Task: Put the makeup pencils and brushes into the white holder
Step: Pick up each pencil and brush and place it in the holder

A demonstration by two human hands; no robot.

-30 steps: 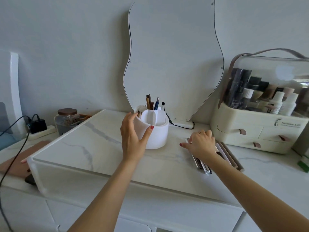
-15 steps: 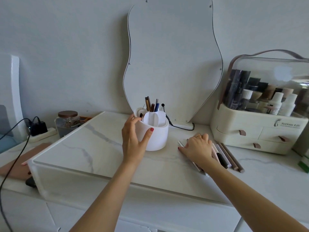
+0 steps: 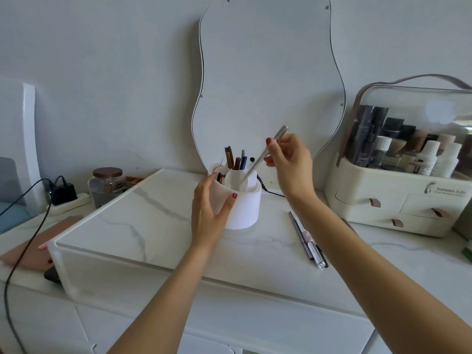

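Observation:
The white holder [image 3: 246,208] stands on the marble top in front of the mirror, with several pencils [image 3: 236,159] upright in its back compartments. My left hand [image 3: 208,213] is wrapped around the holder's left side. My right hand [image 3: 288,159] is raised just right of the holder and pinches a slim silver pencil [image 3: 265,152]. That pencil is tilted, its lower end dipping into a front compartment. Several more pencils [image 3: 306,241] lie on the marble to the right, partly hidden under my right forearm.
A wavy mirror [image 3: 268,72] leans on the wall behind the holder. A cream cosmetics organizer [image 3: 398,200] with drawers stands at the right. A glass jar [image 3: 107,183], a power strip with plugs [image 3: 63,195] and a cable are at the left.
My right hand left the pencils lying on the marble, lifted one silver pencil and carried it up and left over the holder. My left hand stayed on the holder.

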